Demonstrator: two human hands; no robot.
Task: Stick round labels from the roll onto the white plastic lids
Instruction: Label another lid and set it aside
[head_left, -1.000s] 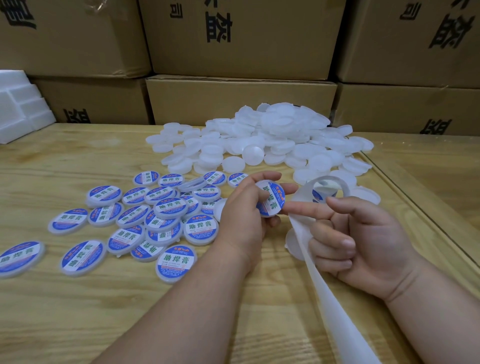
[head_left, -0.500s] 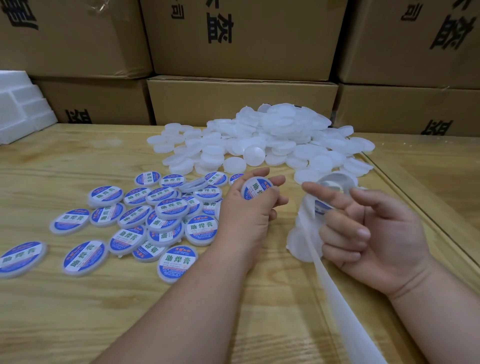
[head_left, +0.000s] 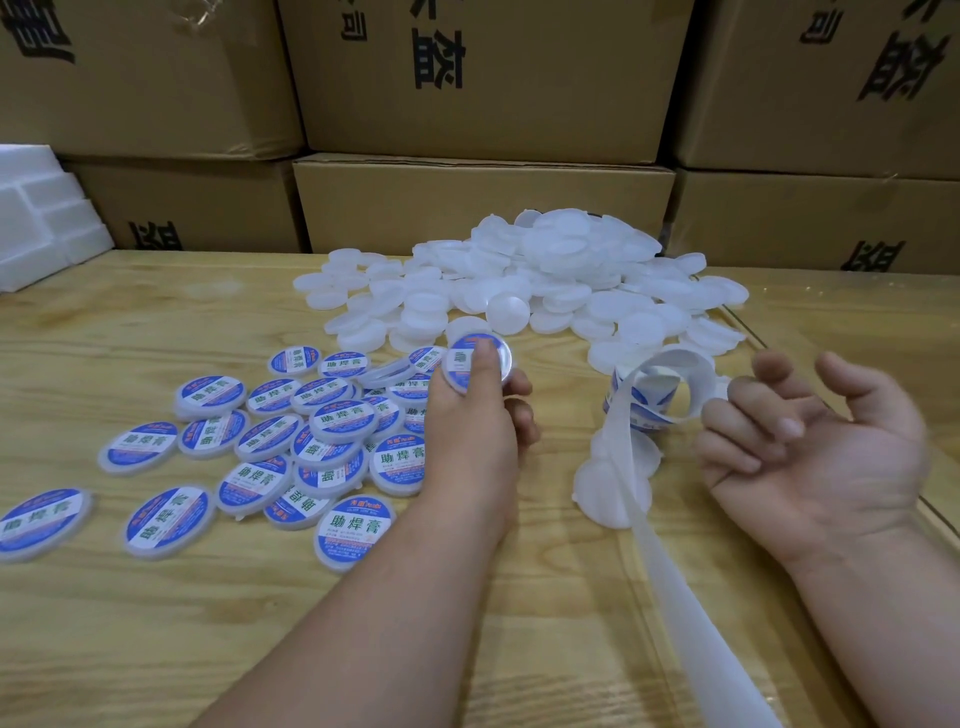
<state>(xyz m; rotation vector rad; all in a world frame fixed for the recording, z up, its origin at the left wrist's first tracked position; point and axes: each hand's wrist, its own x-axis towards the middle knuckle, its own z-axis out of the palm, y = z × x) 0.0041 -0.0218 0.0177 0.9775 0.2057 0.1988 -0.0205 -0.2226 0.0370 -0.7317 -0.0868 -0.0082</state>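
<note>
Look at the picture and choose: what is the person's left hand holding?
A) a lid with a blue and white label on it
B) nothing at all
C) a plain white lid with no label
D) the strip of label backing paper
A: the left hand grips a labelled lid with the thumb pressed on its blue and white sticker, while the backing strip runs beside the open right hand.

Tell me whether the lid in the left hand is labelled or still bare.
Labelled. The lid held in the left hand shows a blue and white printed label on its face, with the thumb pressing across it; the plain lids behind show none.
</note>
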